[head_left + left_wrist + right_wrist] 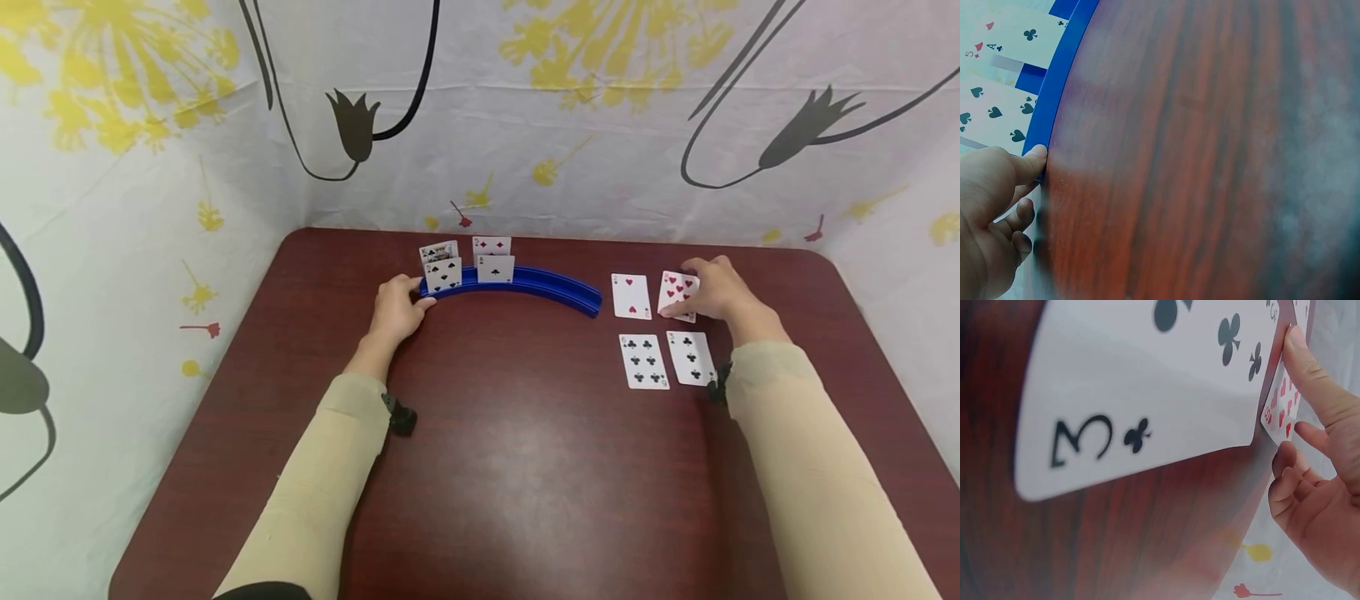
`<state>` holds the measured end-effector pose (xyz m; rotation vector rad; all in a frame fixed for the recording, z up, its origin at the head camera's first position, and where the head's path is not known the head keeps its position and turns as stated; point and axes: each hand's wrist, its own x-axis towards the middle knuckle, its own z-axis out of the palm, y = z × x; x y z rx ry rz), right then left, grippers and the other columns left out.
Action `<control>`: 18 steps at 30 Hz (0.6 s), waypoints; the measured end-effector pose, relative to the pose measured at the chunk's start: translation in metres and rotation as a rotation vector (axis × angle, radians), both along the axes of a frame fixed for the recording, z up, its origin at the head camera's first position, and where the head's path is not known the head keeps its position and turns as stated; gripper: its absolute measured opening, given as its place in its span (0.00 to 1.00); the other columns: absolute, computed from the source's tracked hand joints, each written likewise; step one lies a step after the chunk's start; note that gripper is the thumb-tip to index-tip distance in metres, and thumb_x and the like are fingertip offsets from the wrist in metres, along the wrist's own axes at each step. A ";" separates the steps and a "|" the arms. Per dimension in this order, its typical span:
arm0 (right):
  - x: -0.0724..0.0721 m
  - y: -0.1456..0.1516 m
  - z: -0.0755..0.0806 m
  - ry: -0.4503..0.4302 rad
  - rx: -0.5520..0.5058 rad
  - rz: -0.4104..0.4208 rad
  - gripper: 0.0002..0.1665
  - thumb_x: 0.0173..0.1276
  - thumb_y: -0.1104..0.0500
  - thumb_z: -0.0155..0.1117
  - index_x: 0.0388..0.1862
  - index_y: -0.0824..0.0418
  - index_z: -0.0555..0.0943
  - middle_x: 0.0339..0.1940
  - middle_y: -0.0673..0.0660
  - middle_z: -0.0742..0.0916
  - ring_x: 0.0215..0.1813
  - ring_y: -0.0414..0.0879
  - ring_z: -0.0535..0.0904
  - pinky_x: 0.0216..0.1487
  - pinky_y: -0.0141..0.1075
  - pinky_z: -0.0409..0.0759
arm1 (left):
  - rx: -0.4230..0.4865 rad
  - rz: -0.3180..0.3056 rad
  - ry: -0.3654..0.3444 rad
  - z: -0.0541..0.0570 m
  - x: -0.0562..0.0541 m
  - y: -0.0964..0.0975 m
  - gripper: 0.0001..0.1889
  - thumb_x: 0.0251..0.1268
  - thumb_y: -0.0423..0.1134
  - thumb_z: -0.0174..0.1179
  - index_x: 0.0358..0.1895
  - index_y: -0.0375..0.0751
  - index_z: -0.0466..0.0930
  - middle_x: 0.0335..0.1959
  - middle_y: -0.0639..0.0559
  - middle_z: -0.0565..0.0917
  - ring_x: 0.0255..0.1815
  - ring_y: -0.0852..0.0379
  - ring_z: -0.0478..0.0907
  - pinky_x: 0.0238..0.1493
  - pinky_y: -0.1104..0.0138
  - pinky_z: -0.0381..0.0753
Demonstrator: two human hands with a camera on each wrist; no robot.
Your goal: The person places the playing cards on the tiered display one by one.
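Nearest on the dark tabletop (525, 467), the six of clubs (644, 362) and three of clubs (692, 358) are laid face up, side by side. Behind the six, the two of hearts (631, 297) is laid flat; beside it a heart card (677, 290) is held near its edges between thumb and fingers of the right hand (723, 292). Farther left, one end of a curved blue card holder (551, 285) is pinched by the left hand (397, 312). In its groove a spade card (444, 272) is stood before a king (438, 250), the ace of clubs (496, 268) before the five of diamonds (491, 244).

Heart card judged light, bendable, probably slick; best taken by opposite edges. Holder apparently stiff, best steadied at an end.

Indices "3", "A", "5" are readable close up; the heart card's number cannot be settled. No brand is seen.
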<state>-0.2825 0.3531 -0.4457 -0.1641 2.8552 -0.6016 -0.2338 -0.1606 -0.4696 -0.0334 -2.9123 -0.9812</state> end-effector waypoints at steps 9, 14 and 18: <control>0.002 0.001 -0.001 0.010 0.000 -0.037 0.61 0.47 0.42 0.86 0.68 0.77 0.66 0.63 0.80 0.62 0.56 0.72 0.67 0.60 0.68 0.68 | 0.004 0.008 -0.005 0.000 0.000 0.001 0.24 0.70 0.41 0.67 0.66 0.35 0.79 0.56 0.39 0.82 0.60 0.41 0.78 0.64 0.52 0.76; 0.002 0.001 -0.002 0.033 -0.013 -0.064 0.63 0.45 0.42 0.87 0.69 0.73 0.64 0.64 0.80 0.62 0.55 0.73 0.67 0.59 0.69 0.68 | 0.007 0.011 -0.010 0.000 0.001 0.001 0.24 0.70 0.41 0.66 0.66 0.35 0.79 0.56 0.40 0.82 0.59 0.42 0.78 0.64 0.52 0.75; 0.002 0.000 -0.003 0.043 -0.033 -0.054 0.62 0.46 0.45 0.87 0.68 0.74 0.62 0.59 0.78 0.71 0.55 0.70 0.69 0.60 0.66 0.68 | 0.007 0.009 0.000 0.000 0.001 0.001 0.23 0.70 0.40 0.66 0.65 0.35 0.80 0.54 0.40 0.82 0.57 0.43 0.79 0.63 0.52 0.76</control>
